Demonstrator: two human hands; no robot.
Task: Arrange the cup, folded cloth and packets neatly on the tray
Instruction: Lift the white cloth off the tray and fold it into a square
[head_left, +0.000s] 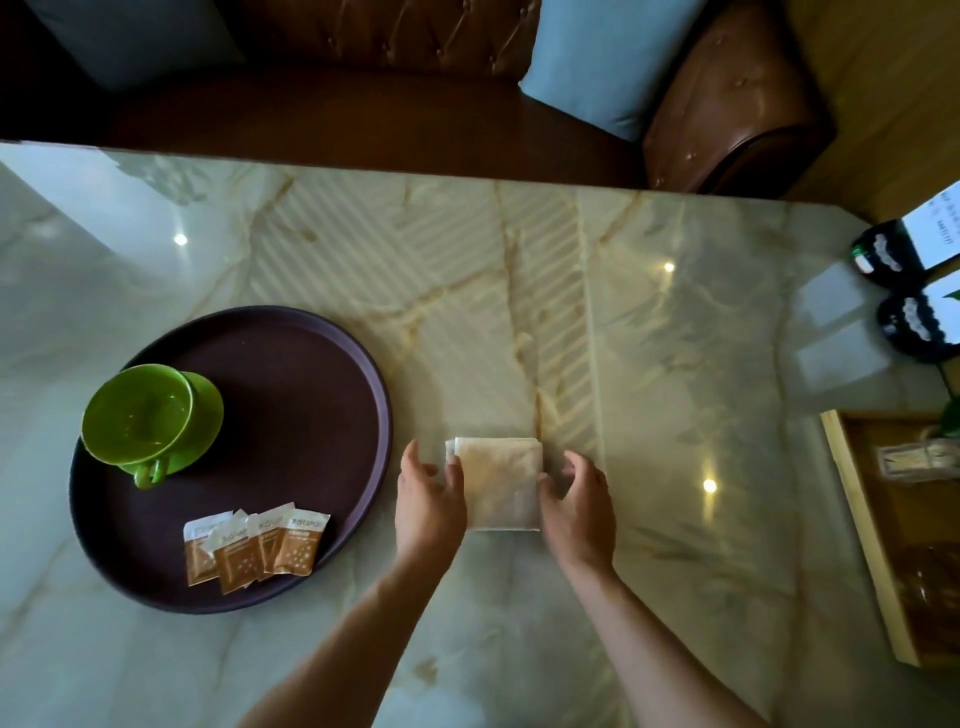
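A round dark purple tray (311, 374) lies on the marble table at the left. On its left part stands a green cup (137, 415) on a green saucer (205, 410). Several brown-and-white packets (254, 545) lie fanned along the tray's near edge. A folded cream cloth (501, 483) rests flat on the table just right of the tray. My left hand (428, 504) grips the cloth's left edge and my right hand (576, 506) grips its right edge, fingers curled onto it.
A wooden box (852, 530) with small items stands at the right table edge. Two dark round objects (883, 260) with white cards sit at the far right. A brown leather sofa (363, 104) with blue cushions runs behind the table.
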